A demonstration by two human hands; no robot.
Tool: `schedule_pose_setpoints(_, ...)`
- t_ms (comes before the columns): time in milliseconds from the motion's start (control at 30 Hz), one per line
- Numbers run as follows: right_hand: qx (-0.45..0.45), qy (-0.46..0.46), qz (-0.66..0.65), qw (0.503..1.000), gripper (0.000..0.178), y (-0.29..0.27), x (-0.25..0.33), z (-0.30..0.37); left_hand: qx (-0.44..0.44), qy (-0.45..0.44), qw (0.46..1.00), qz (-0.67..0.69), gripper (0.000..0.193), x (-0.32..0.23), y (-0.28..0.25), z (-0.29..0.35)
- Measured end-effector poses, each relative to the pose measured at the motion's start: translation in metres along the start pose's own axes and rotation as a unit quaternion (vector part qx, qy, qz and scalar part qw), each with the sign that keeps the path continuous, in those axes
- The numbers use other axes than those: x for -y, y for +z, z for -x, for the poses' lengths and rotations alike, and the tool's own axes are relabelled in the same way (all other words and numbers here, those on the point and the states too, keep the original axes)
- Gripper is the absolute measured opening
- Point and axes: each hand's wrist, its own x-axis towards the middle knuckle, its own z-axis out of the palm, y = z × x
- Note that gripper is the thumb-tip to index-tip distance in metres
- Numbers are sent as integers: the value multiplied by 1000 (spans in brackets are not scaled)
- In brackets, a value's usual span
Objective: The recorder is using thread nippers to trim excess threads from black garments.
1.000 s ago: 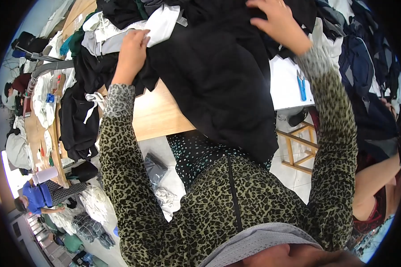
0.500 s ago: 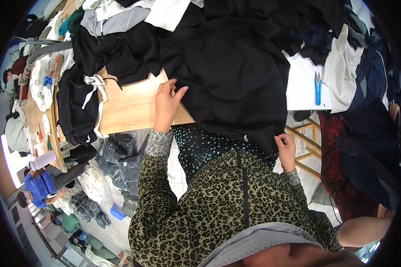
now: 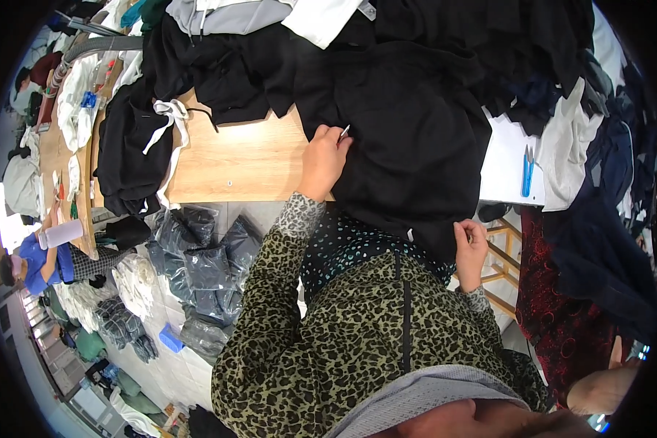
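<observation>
A black garment [image 3: 416, 139] lies spread over the table's front edge and hangs down onto my lap. A small white label [image 3: 410, 235] shows near its lower edge. On the garment's left side rests my left hand [image 3: 324, 162], closed in a pinch. A small pale, pointed thing [image 3: 344, 133] sticks out between its fingertips; its kind is too small to tell. My right hand [image 3: 472, 252] is at the garment's lower right edge, fingers curled and closed beside the cloth. Whether cloth is caught between those fingers is hidden.
Blue-handled thread snips [image 3: 527, 172] lie on the white surface to the right, beside a pale grey cloth [image 3: 566, 146]. More black clothes [image 3: 233, 73] are heaped behind. Bagged garments [image 3: 208, 263] lie on the floor at left. A co-worker's arm [image 3: 606, 390] shows at lower right.
My left hand has moved right onto the black garment, and a small pale thing now shows at its fingertips. The right hand stays by the lower edge. The view has shifted slightly.
</observation>
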Motion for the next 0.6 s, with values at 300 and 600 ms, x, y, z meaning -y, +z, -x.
schedule_pose_setpoints(300, 56, -173, -40, 982, 24, 58, 95, -43, 172, -311, 776, 520, 13, -2, -44, -7)
schedule_pose_setpoints(600, 244, 77, -293, 921, 20, 118, 132, -89, 167, -322, 690, 626, 14, -34, -45, 1)
